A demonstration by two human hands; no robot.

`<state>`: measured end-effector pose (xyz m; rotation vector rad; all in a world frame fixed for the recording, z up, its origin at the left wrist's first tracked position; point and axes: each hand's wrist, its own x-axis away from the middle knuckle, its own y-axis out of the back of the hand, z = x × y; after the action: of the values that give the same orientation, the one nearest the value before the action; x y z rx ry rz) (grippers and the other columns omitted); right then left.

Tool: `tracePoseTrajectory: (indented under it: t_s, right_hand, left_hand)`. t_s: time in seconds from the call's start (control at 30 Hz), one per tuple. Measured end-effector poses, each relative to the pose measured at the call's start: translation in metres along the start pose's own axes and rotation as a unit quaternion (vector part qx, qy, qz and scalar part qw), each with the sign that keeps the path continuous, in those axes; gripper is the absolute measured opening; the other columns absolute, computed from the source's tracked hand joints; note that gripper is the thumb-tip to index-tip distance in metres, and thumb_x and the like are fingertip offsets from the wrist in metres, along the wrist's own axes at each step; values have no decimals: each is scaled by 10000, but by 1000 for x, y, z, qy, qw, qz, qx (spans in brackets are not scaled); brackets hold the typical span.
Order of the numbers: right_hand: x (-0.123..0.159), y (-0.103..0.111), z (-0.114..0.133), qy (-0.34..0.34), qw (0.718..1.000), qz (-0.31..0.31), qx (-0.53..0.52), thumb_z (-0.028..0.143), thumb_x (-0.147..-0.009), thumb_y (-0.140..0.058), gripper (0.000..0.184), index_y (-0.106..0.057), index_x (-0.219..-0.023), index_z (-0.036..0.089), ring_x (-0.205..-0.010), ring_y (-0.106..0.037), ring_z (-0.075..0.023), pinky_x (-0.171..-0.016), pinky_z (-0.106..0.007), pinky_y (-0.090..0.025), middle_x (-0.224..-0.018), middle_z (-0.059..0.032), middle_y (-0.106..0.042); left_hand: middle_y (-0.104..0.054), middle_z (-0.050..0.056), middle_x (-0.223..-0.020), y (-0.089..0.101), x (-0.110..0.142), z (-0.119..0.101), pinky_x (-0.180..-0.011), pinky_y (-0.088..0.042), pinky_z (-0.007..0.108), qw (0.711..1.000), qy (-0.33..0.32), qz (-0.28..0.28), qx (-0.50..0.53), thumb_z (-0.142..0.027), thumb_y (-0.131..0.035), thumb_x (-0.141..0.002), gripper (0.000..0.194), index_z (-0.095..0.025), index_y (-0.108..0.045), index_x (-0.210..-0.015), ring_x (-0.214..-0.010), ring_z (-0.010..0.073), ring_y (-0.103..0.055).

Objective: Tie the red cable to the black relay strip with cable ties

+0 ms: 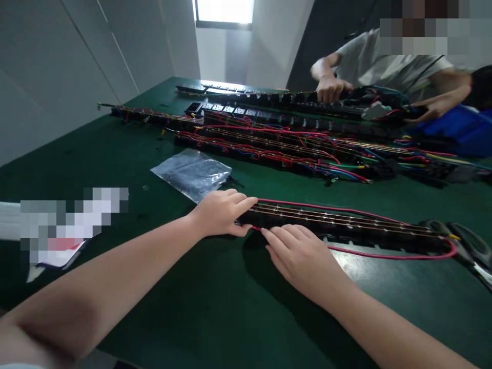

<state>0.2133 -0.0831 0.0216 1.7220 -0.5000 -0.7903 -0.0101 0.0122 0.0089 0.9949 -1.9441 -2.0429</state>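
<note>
Bare forearms come in from the near side of the green table (pixel 172 318), toward a slim black strip (pixel 388 237) lying lengthwise, brass-coloured rods along its top. Left hand (pixel 221 214) is clamped on the strip's left end, index finger over the top, thumb at the near edge. Right hand (pixel 298 253) sits just beside it on the strip's near side, fingertips at a red wire (pixel 384 258); whether they pinch it, cannot tell. Hands close but apart. Wire runs along both long sides of the strip, looping round its right end. Scissors (pixel 474 243) by that end. Clear plastic bag (pixel 192 171) beyond the strip's left end. Farther beyond the strip: several wired strips (pixel 269 148), and a co-worker's hands (pixel 330 89) on another assembly.
</note>
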Motion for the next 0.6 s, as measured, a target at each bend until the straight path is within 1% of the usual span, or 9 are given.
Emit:
tracePoseTrajectory:
  t_s: [0.03, 0.1, 0.17, 0.23, 0.27, 0.33, 0.4, 0.53, 0.6]
  right_hand:
    - [-1, -1, 2, 2, 1000, 8, 11, 165, -932, -513, 278, -631, -1174, 95, -880, -591, -236, -813, -395, -413, -985, -94, -692]
    - [-2, 0, 6, -23, 999, 21, 31, 150, -929, -505, 257, -631, -1149, 104, -864, -576, -238, -823, -414, -384, -956, -88, -674]
    - [-2, 2, 9, -46, 998, 36, 32, 137, -923, -494, 169, -647, -995, 147, -821, -552, -231, -817, -420, -361, -868, -64, -642]
    - [-2, 4, 11, -37, 998, 54, 9, 111, -908, -483, 153, -615, -858, 173, -771, -520, -220, -790, -409, -350, -794, -44, -600]
    - [-2, 5, 11, -24, 998, 62, -13, 99, -898, -481, 156, -597, -827, 176, -752, -504, -214, -764, -396, -347, -781, -42, -587]
    - [-2, 6, 11, 3, 996, 74, -58, 84, -879, -484, 141, -584, -825, 167, -725, -480, -202, -698, -362, -340, -792, -46, -581]
    - [-2, 6, 11, 26, 992, 82, -90, 89, -876, -493, 122, -582, -832, 161, -712, -470, -188, -651, -334, -332, -803, -44, -584]
    - [-2, 7, 10, 69, 985, 95, -123, 146, -909, -501, 104, -591, -859, 162, -728, -487, -164, -644, -299, -354, -821, -28, -605]
    - [-3, 8, 8, 76, 983, 100, -136, 171, -925, -494, 113, -594, -873, 162, -732, -497, -154, -647, -288, -365, -837, -27, -615]
  left_hand:
    - [-698, 109, -1093, 0, 0, 0, -702, -516, 357, 1000, -1, -4, 0, -389, -570, -825, 507, -132, -554, -1262, -898, 269, -642]
    - [-700, 106, -1077, 0, 1, 1, -690, -517, 358, 1000, -4, -8, 3, -396, -577, -822, 503, -131, -562, -1249, -884, 267, -638]
    - [-702, 100, -1054, 1, 0, 0, -687, -519, 361, 1000, -8, -6, 10, -403, -587, -820, 501, -128, -568, -1238, -870, 263, -631]
    - [-704, 88, -1042, 3, 0, 0, -709, -523, 355, 1000, -16, 0, 21, -400, -579, -837, 465, -136, -580, -1219, -871, 246, -626]
    - [-703, 80, -1044, 4, 0, 0, -728, -524, 346, 999, -20, 4, 29, -394, -567, -854, 434, -143, -587, -1208, -881, 234, -625]
    - [-699, 66, -1065, 6, -1, 0, -769, -524, 331, 999, -27, 10, 44, -388, -539, -890, 388, -158, -593, -1198, -913, 211, -621]
    - [-690, 67, -1097, 7, -2, 0, -798, -522, 334, 998, -28, 15, 54, -404, -519, -914, 382, -164, -590, -1203, -953, 209, -616]
    - [-672, 90, -1145, 6, -2, 1, -823, -520, 379, 998, -14, 15, 58, -433, -492, -938, 393, -160, -589, -1205, -1000, 239, -610]
    - [-672, 89, -1147, 5, -2, 1, -824, -520, 386, 998, -5, 16, 55, -430, -477, -948, 383, -163, -593, -1196, -998, 240, -616]
